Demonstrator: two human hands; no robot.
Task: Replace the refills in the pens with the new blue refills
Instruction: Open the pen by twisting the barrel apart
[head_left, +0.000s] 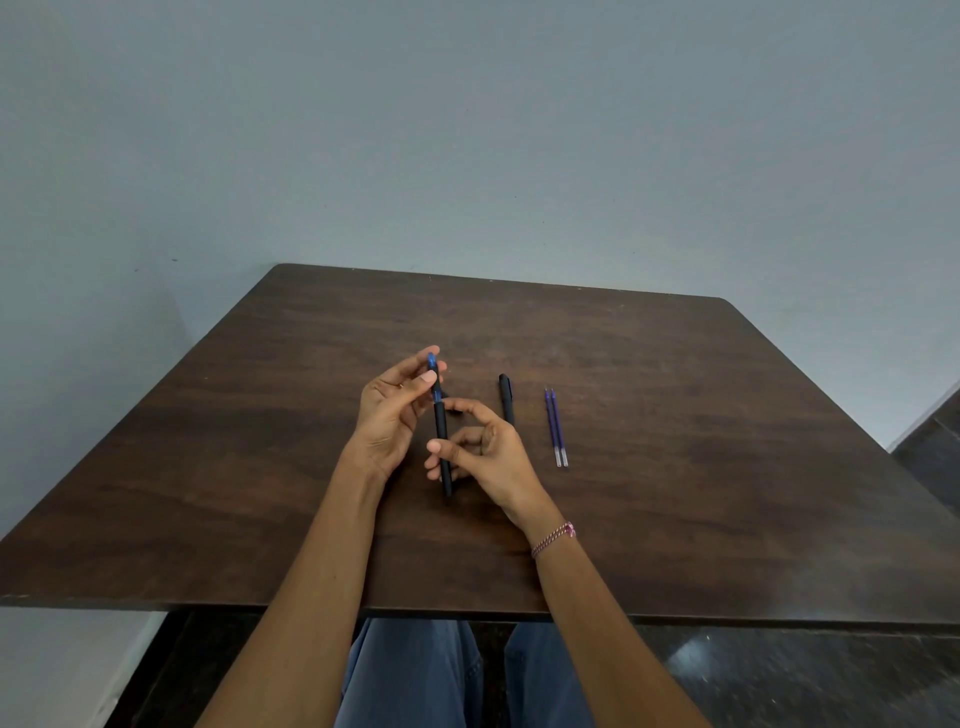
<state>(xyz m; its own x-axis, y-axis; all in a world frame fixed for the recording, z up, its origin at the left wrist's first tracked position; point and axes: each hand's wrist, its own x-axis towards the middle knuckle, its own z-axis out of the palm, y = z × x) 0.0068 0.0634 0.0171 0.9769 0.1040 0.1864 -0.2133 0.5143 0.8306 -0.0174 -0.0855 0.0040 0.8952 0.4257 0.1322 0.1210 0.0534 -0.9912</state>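
Both hands are on one black pen (441, 434), held lengthwise over the dark wooden table (701, 395); left hand (387, 413) pinches its blue top end, right hand (491, 452) has thumb and fingers curled round the lower barrel; a second pen (507, 400), all black, lies flat just to the right; two blue refills (556, 426) lie side by side further right; pink bracelet (554, 539) on the right wrist.

A dark wood-grain table (675, 415) with rounded far corners stands before a plain grey-blue wall (467, 130); dark speckled floor (805, 675) shows beneath its near edge
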